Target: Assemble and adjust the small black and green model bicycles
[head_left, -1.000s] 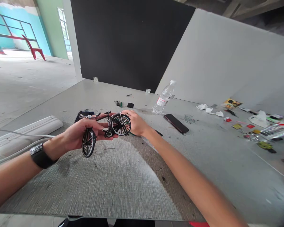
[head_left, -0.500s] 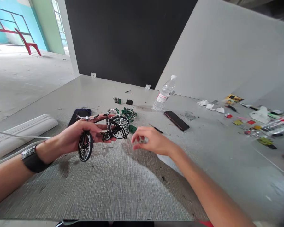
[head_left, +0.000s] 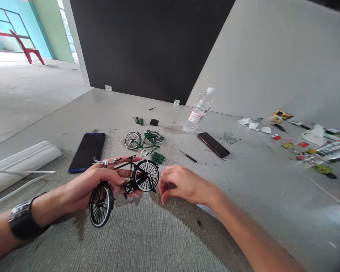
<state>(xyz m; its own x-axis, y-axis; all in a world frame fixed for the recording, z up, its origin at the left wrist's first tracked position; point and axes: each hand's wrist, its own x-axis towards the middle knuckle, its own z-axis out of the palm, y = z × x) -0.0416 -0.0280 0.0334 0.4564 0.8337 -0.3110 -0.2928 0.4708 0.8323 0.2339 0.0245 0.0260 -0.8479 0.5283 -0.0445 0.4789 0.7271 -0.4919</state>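
Note:
A black model bicycle (head_left: pixel 132 172) with silver-rimmed wheels is held upright above the table in my left hand (head_left: pixel 93 181). The fingers wrap its frame from behind and the thumb lies along the front. Its front wheel is turned, hanging lower than the rear one. My right hand (head_left: pixel 178 185) hovers just right of the rear wheel, fingers curled with a gap between thumb and fingertips, and nothing shows in it. Behind lies a green model bicycle (head_left: pixel 144 139) on its side, with a green plate (head_left: pixel 158 158) and small silver parts (head_left: pixel 149 151) in front of it.
A blue-edged phone (head_left: pixel 87 152) and a white tube-like object (head_left: pixel 25 166) with a cable lie left. A screwdriver (head_left: pixel 188 156), a dark phone (head_left: pixel 213 144) and a clear bottle (head_left: pixel 198 111) stand or lie right. Small black parts (head_left: pixel 154 122) sit farther back; scattered pieces (head_left: pixel 289 145) lie far right.
My left hand and the black bicycle have come lower and nearer, uncovering the green bicycle and the blue-edged phone. My right hand has also come lower, its fingers more curled.

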